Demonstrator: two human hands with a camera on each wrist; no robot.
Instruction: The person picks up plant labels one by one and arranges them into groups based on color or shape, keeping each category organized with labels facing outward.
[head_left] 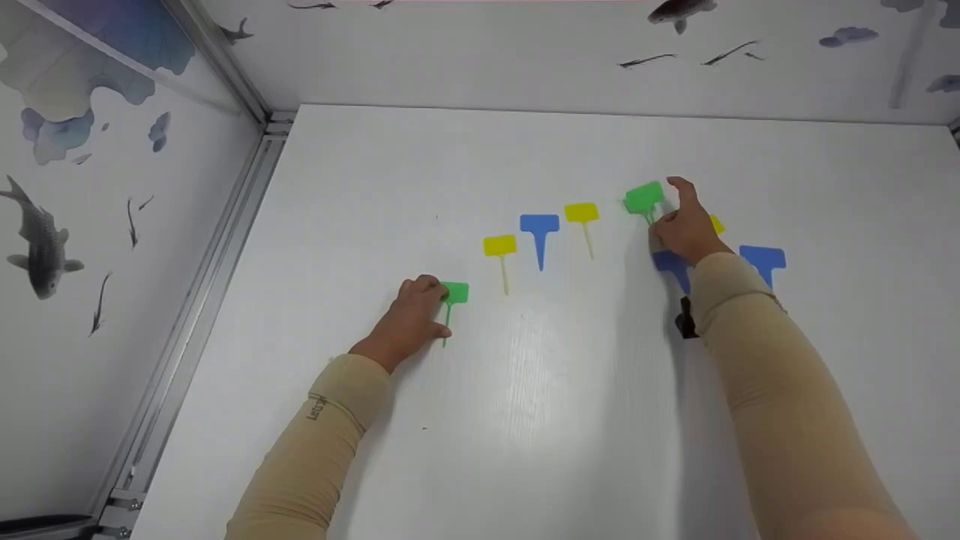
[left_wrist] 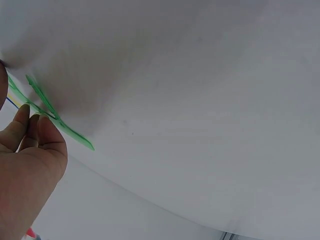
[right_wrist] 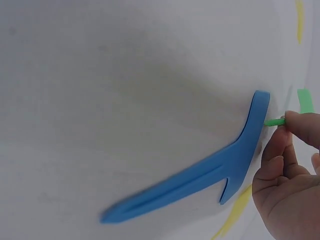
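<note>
My left hand (head_left: 405, 319) is at the left end of a row of T-shaped plant labels. Its fingers and thumb pinch a green plant label (head_left: 457, 292) that lies close over the white table; the left wrist view shows the fingertips at the label (left_wrist: 75, 135). Farther right, my right hand (head_left: 686, 229) holds another green plant label (head_left: 643, 198) by its stem, thumb against fingers, head pointing away. Right by that hand lies a blue plant label (right_wrist: 235, 160), partly hidden by the sleeve in the head view. A yellow label (head_left: 718, 224) shows behind the hand.
Between the hands lie a yellow label (head_left: 500, 245), a blue label (head_left: 540, 225) and another yellow label (head_left: 581, 213). Another blue label (head_left: 763, 259) sits right of the right wrist. A black object (head_left: 685, 321) is partly covered by the right sleeve. Printed panels (head_left: 480, 60) border the table.
</note>
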